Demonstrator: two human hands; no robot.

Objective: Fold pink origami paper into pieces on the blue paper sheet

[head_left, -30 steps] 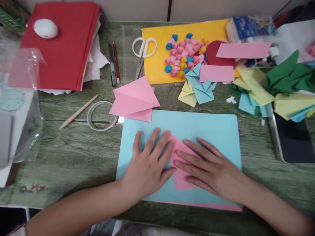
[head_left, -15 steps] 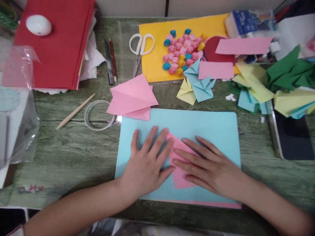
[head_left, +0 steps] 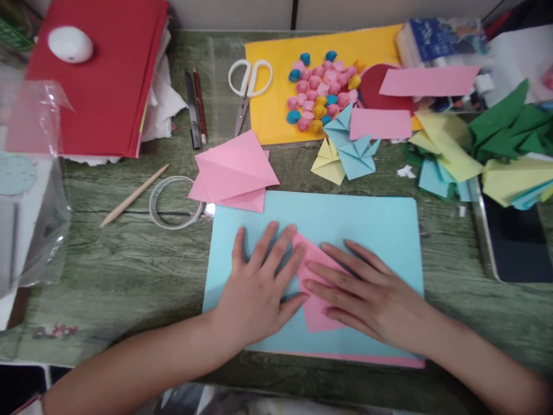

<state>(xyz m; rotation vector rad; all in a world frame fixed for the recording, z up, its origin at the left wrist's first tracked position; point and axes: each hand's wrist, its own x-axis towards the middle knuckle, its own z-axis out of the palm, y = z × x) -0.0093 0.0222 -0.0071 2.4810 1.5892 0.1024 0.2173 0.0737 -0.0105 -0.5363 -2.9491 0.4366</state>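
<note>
A folded piece of pink paper (head_left: 318, 314) lies on a light blue sheet (head_left: 367, 219) in front of me. My left hand (head_left: 259, 288) rests with fingers spread, its index fingertip and thumb tip at the paper's left edge. Flat across the right part of the paper lies my right hand (head_left: 367, 288), fingers stretched out and pressing on it, so that part is hidden. Just beyond the blue sheet's far left corner, several pink paper squares (head_left: 235, 167) overlap one another.
Left of the squares are a tape roll (head_left: 156, 216) and a pointed wooden stick (head_left: 136, 195). White-handled scissors (head_left: 246, 86) and small rolled paper pieces (head_left: 319, 86) lie at the back. Folded blue papers (head_left: 356, 155) and a phone (head_left: 516, 236) are to the right.
</note>
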